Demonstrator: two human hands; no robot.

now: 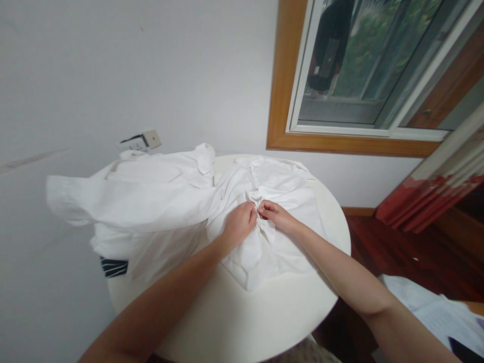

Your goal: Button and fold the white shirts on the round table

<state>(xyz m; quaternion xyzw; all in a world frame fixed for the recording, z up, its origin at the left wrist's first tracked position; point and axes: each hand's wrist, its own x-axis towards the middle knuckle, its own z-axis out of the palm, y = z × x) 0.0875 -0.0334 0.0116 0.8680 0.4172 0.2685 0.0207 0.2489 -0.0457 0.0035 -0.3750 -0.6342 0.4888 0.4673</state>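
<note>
A white shirt (280, 201) lies spread on a round white table (264, 312), its collar toward the wall. My left hand (239, 223) and my right hand (275, 214) meet at the middle of its front, fingers pinched together on the bunched fabric of the placket. A second white garment (143, 196) lies across the table's left side, one sleeve hanging out past the edge.
A dark striped cloth (114, 267) peeks from under the left garment. A wall socket (151, 138) sits behind the table. A wood-framed window (363, 80) is at the upper right, a red-and-white curtain (438, 191) at the right, and white cloth (434, 312) at the lower right.
</note>
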